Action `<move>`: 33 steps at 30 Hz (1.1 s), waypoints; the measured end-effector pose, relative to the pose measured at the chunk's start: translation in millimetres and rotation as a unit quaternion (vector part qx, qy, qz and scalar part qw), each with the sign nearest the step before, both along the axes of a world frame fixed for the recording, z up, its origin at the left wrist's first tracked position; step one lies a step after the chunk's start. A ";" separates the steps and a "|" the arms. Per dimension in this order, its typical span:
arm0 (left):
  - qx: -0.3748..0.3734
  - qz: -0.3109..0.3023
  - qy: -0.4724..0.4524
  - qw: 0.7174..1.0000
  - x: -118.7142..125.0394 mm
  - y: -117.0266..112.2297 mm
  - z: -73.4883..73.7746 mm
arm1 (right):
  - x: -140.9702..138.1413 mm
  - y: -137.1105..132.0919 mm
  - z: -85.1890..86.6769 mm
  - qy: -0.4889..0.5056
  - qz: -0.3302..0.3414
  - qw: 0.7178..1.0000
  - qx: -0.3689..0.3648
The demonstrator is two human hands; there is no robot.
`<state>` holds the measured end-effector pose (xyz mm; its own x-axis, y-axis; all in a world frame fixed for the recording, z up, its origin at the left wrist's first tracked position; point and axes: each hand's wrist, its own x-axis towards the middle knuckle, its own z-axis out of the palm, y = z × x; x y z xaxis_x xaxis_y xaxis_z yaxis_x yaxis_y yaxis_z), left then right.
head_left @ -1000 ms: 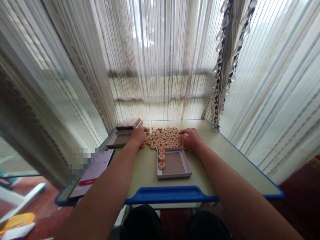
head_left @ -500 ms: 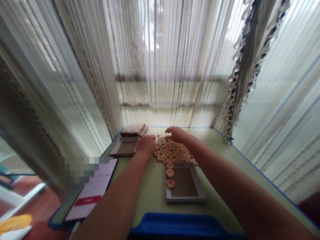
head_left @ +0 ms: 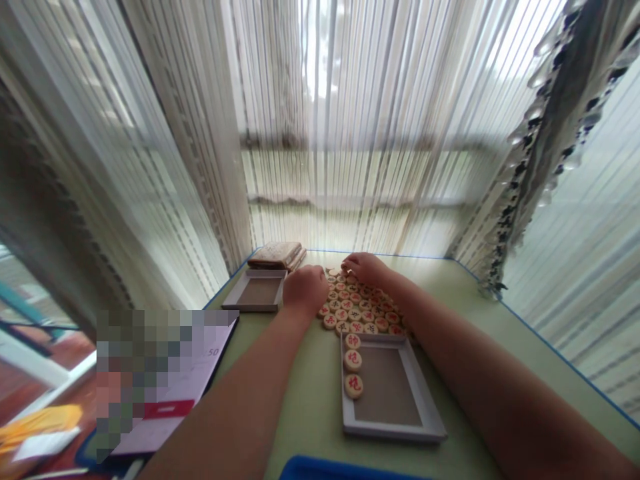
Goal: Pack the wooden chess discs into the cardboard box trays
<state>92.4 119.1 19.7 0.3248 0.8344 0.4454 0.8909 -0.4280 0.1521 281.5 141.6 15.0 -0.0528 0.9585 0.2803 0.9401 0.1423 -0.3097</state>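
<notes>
While both forearms stretch forward over the pale green table with a blue edge [head_left: 310, 407], the left hand [head_left: 310, 288] rests at the left edge of a cluster of round, pale wooden chess discs with red and dark characters [head_left: 361, 312]. Its wrist is straight, its knuckles face up, and its fingers are curled in close under the palm like a loose fist. Whether a disc sits inside that curl cannot be told. The side of this hand touches the nearest discs.

Reaching further, the right arm crosses the right side of the cluster, and the right hand [head_left: 366, 267] sits at the cluster's far edge, palm down. Its fingers [head_left: 350, 261] are bent and held close together, with the tips pointing down onto the far discs. The view does not show whether they pinch one.

Just in front of the cluster lies a shallow grey rectangular tray with a brown floor [head_left: 423, 427]. It holds 3 red-marked discs [head_left: 353, 363] in a column along its left wall, with the rest of its floor bare. A second tray of the same kind [head_left: 253, 307] lies just left of the left hand, and a folded beige board [head_left: 277, 253] sits behind it. A phone with a white screen and a red bar [head_left: 173, 407] lies at the table's near left corner. Sheer white striped curtains [head_left: 350, 133] hang behind the table.
</notes>
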 end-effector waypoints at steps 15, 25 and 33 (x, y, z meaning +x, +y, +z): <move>0.029 -0.018 -0.011 0.999 1.5 -7.9 2.4 | 6.4 -1.7 2.0 0.005 -0.031 0.998 -0.062; 0.027 -0.013 -0.007 1.000 0.0 -5.2 3.4 | 1.1 -5.5 1.5 -0.008 0.003 1.000 0.021; 0.056 -0.024 -0.008 0.998 -0.6 -6.1 0.7 | 3.8 -9.2 14.0 0.048 0.026 0.996 -0.070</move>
<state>91.7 113.0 20.4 0.3554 0.7630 0.5398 0.8668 -0.4852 0.1151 285.2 132.4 29.0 -0.0829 0.9851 0.1507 0.8980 0.1394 -0.4173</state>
